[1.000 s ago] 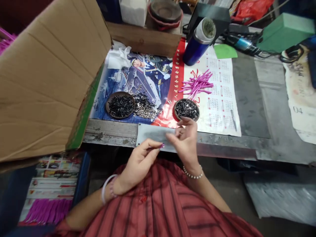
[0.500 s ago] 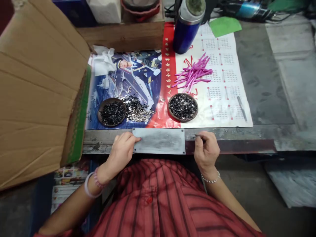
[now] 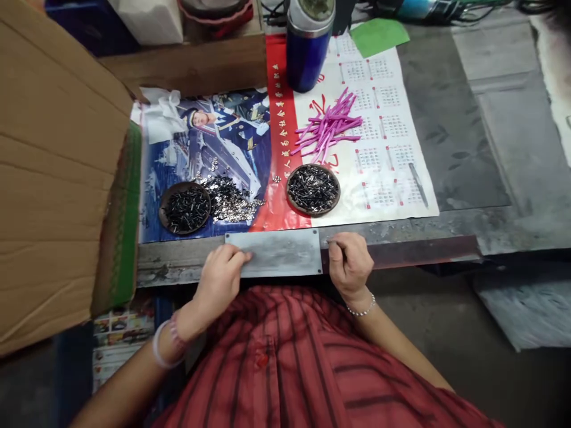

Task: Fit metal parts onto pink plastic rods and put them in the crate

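metal plate on bench edge | screw dishes behind | carton left

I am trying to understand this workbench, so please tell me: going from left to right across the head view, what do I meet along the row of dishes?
cardboard box flap → dish of black screws → heap of small silver pieces → second dish of black screws → narrow metal strip on the calendar

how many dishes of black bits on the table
2. One dish sits on the blue poster, beside the silver pieces; the other dish sits on the calendar, below the pink sticks. The cardboard flap could hide more.
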### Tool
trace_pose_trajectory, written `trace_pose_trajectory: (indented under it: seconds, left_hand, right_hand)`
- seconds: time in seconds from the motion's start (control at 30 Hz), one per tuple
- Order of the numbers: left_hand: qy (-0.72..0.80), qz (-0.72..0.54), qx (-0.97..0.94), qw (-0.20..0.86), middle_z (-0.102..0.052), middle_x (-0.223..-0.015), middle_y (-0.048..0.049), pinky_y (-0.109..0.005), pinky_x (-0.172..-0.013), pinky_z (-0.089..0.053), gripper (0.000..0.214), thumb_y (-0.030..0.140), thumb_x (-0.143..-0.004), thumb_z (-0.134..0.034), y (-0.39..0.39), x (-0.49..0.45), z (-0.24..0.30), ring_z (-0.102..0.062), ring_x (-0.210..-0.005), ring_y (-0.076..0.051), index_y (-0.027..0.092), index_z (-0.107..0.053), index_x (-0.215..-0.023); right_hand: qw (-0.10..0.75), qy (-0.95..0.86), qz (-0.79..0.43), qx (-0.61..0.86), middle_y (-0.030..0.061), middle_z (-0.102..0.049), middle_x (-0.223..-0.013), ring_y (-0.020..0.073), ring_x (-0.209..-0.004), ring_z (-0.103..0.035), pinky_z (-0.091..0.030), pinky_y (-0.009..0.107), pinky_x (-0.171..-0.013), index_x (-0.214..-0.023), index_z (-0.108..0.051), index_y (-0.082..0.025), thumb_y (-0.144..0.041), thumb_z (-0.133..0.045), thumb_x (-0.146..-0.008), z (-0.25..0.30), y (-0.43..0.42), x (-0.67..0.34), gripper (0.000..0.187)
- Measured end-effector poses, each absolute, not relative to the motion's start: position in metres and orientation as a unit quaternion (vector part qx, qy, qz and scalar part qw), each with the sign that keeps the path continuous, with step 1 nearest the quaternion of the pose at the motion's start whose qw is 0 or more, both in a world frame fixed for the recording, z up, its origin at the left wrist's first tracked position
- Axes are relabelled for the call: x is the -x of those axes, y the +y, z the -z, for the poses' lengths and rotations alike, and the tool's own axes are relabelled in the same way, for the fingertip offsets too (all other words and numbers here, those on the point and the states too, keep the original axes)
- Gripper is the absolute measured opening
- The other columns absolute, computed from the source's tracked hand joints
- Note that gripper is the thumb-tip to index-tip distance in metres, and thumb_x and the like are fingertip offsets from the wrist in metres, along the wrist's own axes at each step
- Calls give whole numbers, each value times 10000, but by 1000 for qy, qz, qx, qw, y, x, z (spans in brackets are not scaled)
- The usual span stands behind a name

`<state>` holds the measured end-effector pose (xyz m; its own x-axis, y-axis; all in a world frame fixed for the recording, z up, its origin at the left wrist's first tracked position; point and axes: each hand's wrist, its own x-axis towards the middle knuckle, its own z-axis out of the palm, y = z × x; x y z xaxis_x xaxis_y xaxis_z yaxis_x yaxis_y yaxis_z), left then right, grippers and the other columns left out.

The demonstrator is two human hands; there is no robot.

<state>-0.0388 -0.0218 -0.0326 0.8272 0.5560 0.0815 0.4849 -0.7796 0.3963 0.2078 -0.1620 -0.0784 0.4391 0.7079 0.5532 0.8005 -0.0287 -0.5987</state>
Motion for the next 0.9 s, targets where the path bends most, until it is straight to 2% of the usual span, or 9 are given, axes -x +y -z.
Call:
trace_pose_trajectory:
  seconds: [0.1,0.2,0.4,0.5,0.7,0.8,0.9]
  left_hand:
    - [255,-111,-950,140,-631,-854,-71,-352,-678,-419,260,82,-972,-433,-31,28,36,-577,-801,-233,175,-676,-975]
    - [244,-159,-945,146,-649,-850,-60,-339,-698,-452,224,96,-981,-452,-39,16,31,-599,-783,-212,171,-656,-923]
    - [282,-243,-910,182,-637,-899,-43,-269,-720,-504,144,76,-966,-521,-57,27,5,-631,-785,-160,186,-613,-955]
    - [282,-267,-894,222,-610,-905,-37,-235,-741,-520,154,38,-944,-542,-67,33,-2,-626,-794,-137,177,-601,-977]
    - [298,-313,-862,265,-580,-942,-44,-232,-781,-532,211,21,-941,-534,-76,36,-2,-610,-849,-134,181,-594,-1065]
    - [321,-317,-830,328,-594,-952,-43,-256,-804,-532,202,48,-953,-523,-77,37,-1,-618,-878,-143,193,-591,-1077]
    - [360,-288,-751,473,-631,-869,-8,-231,-707,-532,147,118,-980,-507,-80,37,-2,-641,-768,-126,210,-553,-1084]
  right_hand:
    - [451,-537,47,712,64,-654,-808,220,-784,-616,-485,373,-766,-892,-600,-209,-166,-542,-956,77,-162,-208,96]
    - [475,-551,-11,686,58,-638,-826,206,-784,-607,-491,351,-743,-920,-598,-207,-138,-544,-954,65,-163,-200,94]
    - [516,-520,-274,623,42,-641,-881,173,-776,-631,-511,296,-685,-964,-608,-210,-222,-523,-997,38,-158,-154,92]
    - [525,-484,-362,599,32,-640,-867,165,-758,-630,-510,291,-670,-955,-629,-207,-283,-530,-1005,34,-148,-136,134]
    - [559,-464,-386,568,22,-642,-853,150,-739,-609,-492,273,-648,-918,-651,-204,-289,-595,-972,24,-132,-120,115]
    - [569,-452,-390,565,13,-621,-830,137,-698,-588,-479,265,-623,-881,-634,-204,-275,-583,-973,21,-131,-115,127]
    - [572,-436,-397,570,2,-599,-795,131,-664,-574,-476,266,-612,-867,-615,-205,-278,-574,-976,23,-131,-109,137]
